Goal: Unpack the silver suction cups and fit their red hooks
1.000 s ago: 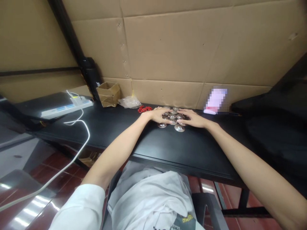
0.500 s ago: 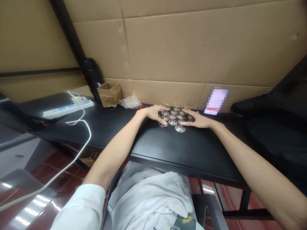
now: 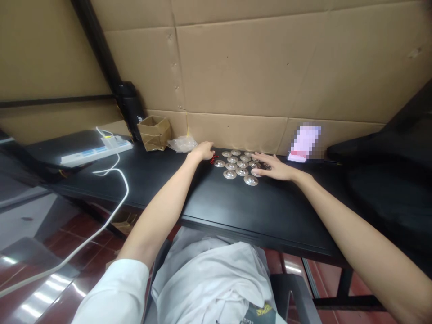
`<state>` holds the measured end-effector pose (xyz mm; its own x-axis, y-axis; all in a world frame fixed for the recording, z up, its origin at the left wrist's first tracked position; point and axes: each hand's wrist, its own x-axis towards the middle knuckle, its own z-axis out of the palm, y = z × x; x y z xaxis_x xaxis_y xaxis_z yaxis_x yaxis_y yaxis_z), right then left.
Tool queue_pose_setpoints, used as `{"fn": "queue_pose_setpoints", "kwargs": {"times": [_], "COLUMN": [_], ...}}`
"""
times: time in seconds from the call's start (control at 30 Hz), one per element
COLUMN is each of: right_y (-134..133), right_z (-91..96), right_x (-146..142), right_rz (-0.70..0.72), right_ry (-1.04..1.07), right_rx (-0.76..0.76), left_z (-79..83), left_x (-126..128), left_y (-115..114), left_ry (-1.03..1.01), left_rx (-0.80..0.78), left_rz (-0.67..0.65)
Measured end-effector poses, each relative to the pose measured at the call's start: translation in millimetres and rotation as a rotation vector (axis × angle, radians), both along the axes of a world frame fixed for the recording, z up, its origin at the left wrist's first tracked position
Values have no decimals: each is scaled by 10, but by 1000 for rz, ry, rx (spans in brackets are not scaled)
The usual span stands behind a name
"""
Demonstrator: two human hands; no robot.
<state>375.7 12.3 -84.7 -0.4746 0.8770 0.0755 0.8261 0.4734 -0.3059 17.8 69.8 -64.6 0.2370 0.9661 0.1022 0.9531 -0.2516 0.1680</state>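
Right hand [image 3: 277, 168]: the person's fingers are spread, unclosed, over metal discs [image 3: 242, 164], perhaps steadying them.
Left hand [image 3: 201, 151]: at the red cord [image 3: 213, 159] (partly covered); hidden fingertips, so grip cannot be told.
Metal discs: between the hands, flat; some obscured by right fingers.
Phone [image 3: 305, 140]: beyond the right hand, propped, apparently for viewing; screen pixelated.

Both arms [image 3: 160, 207] extended forward; left hand [image 3: 203, 151] palm down, fingers partly hidden; right hand [image 3: 275, 168] palm down, thumb and fingers spread
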Motion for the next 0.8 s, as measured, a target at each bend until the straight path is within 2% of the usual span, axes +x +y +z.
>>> {"fn": "queue_pose_setpoints", "kwargs": {"times": [0.17, 0.47, 0.67, 0.8], "right_y": [171, 194, 224, 241], "right_z": [-160, -202, -224, -244], "right_x": [154, 146, 161, 170], "right_rz": [-132, -127, -124, -127], "right_ry": [-83, -92, -84, -75], "right_rx": [10, -11, -6, 2], "left_z": [-20, -40, -12, 21], "left_x": [-5, -19, -33, 0], "left_y": [25, -34, -67, -94], "left_ry": [11, -118, -180, -251], "left_rx": [-60, 54, 226, 337], "left_rz": [31, 72, 224, 267]}}
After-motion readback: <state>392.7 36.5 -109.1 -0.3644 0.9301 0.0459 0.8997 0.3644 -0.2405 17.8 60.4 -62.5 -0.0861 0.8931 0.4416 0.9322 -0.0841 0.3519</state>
